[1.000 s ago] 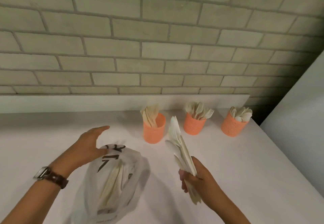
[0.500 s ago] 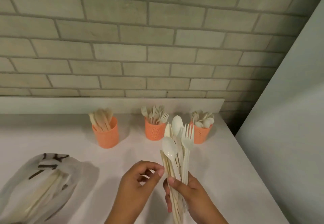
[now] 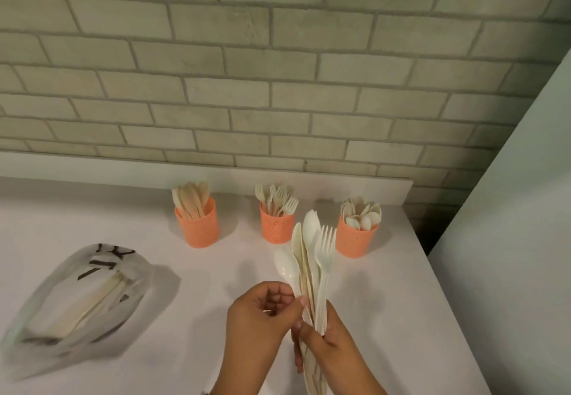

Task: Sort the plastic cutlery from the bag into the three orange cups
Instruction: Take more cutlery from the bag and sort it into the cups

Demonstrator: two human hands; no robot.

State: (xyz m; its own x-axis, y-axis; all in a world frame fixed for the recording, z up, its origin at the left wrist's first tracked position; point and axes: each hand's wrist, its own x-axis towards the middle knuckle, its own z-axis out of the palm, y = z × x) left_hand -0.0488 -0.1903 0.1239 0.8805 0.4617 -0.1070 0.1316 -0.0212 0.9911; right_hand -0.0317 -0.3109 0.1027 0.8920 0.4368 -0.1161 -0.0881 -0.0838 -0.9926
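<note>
My right hand (image 3: 332,340) grips a bundle of white plastic cutlery (image 3: 312,258) upright, with spoons, a fork and knives fanned at the top. My left hand (image 3: 262,314) pinches the handle of the leftmost spoon (image 3: 287,266) in that bundle. Three orange cups stand in a row near the wall: the left cup (image 3: 197,224) holds knives, the middle cup (image 3: 276,224) holds forks, the right cup (image 3: 355,235) holds spoons. The translucent bag (image 3: 80,299) lies on the counter at the left with more cutlery inside.
The white counter (image 3: 386,317) ends at a right edge beside a pale panel (image 3: 509,240). A brick wall (image 3: 278,70) rises behind a low white ledge (image 3: 340,189) at the back.
My left hand left the bag and came over to the bundle, where it now pinches a spoon. The view swung right, so the bag and cups sit further left.
</note>
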